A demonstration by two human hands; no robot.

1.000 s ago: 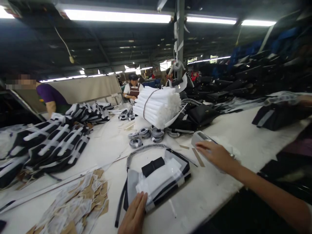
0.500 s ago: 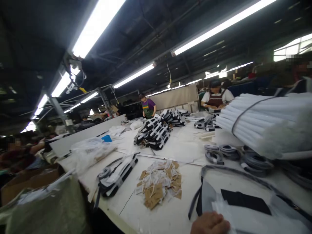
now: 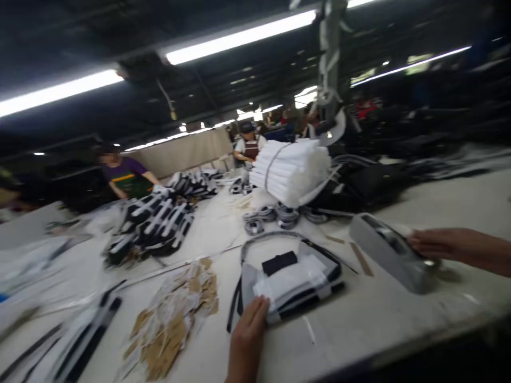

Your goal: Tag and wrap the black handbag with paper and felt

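Note:
A folded grey, white and black fabric bag (image 3: pixel 295 284) with a black strap lies on the white table, clear plastic shining on it. My left hand (image 3: pixel 249 324) is at its near left corner, fingers together and pressed on the edge; the thumb is hard to see. My right hand (image 3: pixel 435 243) reaches in from the right to a grey tape dispenser (image 3: pixel 389 255). Its fingers are closed at the dispenser's upper right side. Whatever lies between them is blurred, with something whitish at the fingertips.
Brown tags (image 3: pixel 167 324) with white strings are heaped to the left. Behind stand striped bundles (image 3: pixel 154 223), coiled grey straps (image 3: pixel 267 214) and a tied white stack (image 3: pixel 289 170). A person in purple (image 3: pixel 125 175) and another in an apron (image 3: pixel 249 146) work across the table (image 3: pixel 351 330).
My view has swung right, bringing the tape dispenser and my right hand into sight. The left hand stays at the bag's corner. The person in purple now reaches toward the striped bundles.

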